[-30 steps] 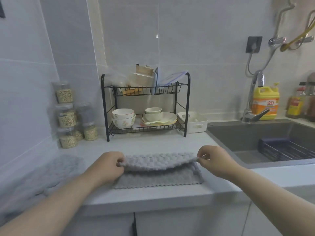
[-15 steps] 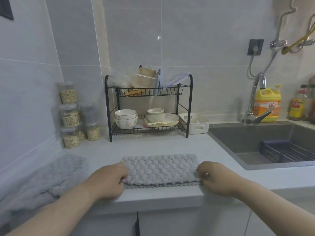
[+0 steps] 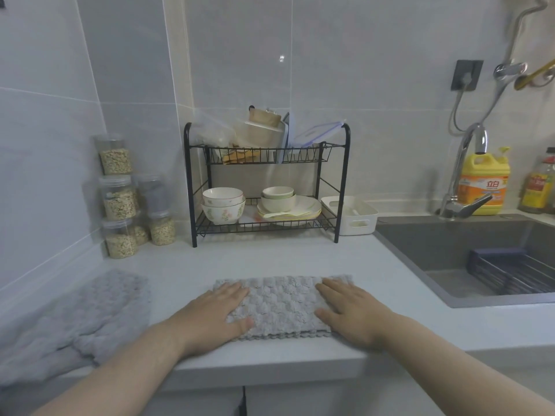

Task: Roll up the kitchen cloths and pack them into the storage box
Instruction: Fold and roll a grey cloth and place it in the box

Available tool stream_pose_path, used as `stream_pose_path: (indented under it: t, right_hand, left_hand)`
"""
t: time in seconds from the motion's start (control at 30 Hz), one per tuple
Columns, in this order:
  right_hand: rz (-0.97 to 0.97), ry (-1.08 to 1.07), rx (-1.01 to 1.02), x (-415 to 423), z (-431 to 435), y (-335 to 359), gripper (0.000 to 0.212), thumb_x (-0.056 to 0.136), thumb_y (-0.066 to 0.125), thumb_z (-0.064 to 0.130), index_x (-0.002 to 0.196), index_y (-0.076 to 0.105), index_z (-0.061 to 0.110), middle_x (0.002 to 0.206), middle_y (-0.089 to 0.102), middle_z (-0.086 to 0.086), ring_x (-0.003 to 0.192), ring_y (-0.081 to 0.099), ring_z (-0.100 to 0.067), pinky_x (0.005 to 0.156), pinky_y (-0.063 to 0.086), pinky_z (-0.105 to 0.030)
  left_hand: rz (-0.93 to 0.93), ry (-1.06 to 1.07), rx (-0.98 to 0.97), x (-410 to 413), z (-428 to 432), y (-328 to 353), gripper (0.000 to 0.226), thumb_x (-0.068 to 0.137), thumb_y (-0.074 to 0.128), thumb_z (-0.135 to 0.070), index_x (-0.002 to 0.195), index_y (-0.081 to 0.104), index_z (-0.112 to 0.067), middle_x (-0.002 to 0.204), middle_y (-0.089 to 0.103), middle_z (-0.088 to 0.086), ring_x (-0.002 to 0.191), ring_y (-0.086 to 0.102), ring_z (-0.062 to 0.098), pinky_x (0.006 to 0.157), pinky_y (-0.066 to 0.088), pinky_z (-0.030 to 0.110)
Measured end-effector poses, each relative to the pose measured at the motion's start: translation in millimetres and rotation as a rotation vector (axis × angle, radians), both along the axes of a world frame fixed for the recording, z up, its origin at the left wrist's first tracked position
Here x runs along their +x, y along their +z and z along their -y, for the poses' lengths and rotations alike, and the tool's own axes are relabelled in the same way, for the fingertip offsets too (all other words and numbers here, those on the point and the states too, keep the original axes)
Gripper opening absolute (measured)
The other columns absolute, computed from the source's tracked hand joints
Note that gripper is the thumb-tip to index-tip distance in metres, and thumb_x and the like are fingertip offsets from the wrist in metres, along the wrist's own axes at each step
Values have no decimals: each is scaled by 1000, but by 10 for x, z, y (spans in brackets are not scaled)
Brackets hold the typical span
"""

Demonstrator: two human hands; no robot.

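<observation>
A grey textured kitchen cloth [image 3: 282, 304] lies folded in half on the white counter near its front edge. My left hand [image 3: 214, 315] lies flat on the cloth's left part, fingers straight. My right hand [image 3: 351, 313] lies flat on its right part, fingers spread. A pile of more grey cloths [image 3: 81, 319] lies at the counter's left end. The white storage box [image 3: 351, 216] stands at the back, between the dish rack and the sink.
A black two-tier dish rack [image 3: 267, 187] with bowls and plates stands at the back. Stacked grain jars [image 3: 120, 196] fill the left corner. A grey sink [image 3: 468, 259] with a faucet [image 3: 464, 178] is at the right, a yellow detergent bottle [image 3: 483, 181] behind it.
Both hands folded the cloth's far half toward me, let go of its corners, and now press flat on the folded cloth.
</observation>
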State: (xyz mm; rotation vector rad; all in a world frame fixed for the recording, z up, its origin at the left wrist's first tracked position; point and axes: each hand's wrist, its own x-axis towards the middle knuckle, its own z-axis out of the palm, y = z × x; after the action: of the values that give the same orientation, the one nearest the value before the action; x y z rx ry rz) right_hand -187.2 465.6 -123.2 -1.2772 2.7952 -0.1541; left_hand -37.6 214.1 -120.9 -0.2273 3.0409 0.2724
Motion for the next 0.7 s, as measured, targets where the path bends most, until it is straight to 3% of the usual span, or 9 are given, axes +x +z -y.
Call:
stream_pose_path:
  t: [0.07,0.13,0.2,0.27,0.3,0.37,0.43,0.63,0.7]
  right_hand:
    - [1,11,32,-41,10,-30,78,91,19,68,154,12,22,162,7,3,148,3,-12,120,2,-29]
    - [65,10,-50,-58,22,-16,69,94,32,60,150,28,19,158,22,3,147,16,-16,119,12,-30]
    - [149,-84,-324,-93,26,16,46,94,45,48,121,57,12,132,52,1,124,46,-24,102,36,-32]
    - [93,-352,-464,-167,5,63,32,90,46,41,85,57,11,105,59,-9,97,53,-28,83,42,-33]
    - [45,-483,-382,-194,-16,105,30,88,44,40,80,52,12,104,60,-12,95,52,-31,80,42,-34]
    - [50,-597,-158,-228,-23,162,31,85,41,45,84,50,15,109,59,-15,100,51,-33,80,41,-35]
    - [95,-582,-73,-233,12,202,29,83,45,44,91,50,17,112,58,-13,102,51,-32,78,39,-32]
    - [388,-477,-382,-133,89,326,27,93,41,15,115,45,1,92,52,-5,65,41,-12,53,32,-26]
    - [489,-511,-530,-160,71,389,34,88,48,9,121,42,3,91,54,-8,61,45,-17,47,33,-23]
  left_hand:
    - [29,1,-16,-16,-9,5,107,61,8,-86,153,-2,-32,159,-10,-12,136,-15,-4,113,-7,24]
    - [82,26,-42,-21,-31,39,100,71,14,-85,153,-1,-31,160,-9,-10,144,-12,4,116,-6,28]
    - [84,71,-52,-52,-98,145,82,87,29,-72,153,5,-29,161,-5,-6,147,-7,11,119,-3,35]
    - [-10,62,-56,-152,-222,258,67,95,34,-58,152,17,-28,161,3,-3,148,0,15,119,0,36]
    - [-60,39,-50,-227,-306,294,62,96,36,-54,151,22,-28,161,7,-2,148,4,15,119,2,35]
    - [-66,-5,-8,-354,-496,295,62,96,38,-51,151,21,-29,161,9,-2,148,6,15,119,4,33]
    - [6,-14,3,-452,-630,178,68,93,36,-59,152,12,-34,161,4,-3,149,1,17,120,1,36]
    - [56,-4,-67,-511,-642,42,74,87,24,-72,150,-3,-41,161,-10,-4,148,-11,17,119,-6,40]
    - [37,-14,-88,-501,-648,46,75,87,25,-72,150,-1,-41,161,-8,-4,148,-9,17,119,-6,40]
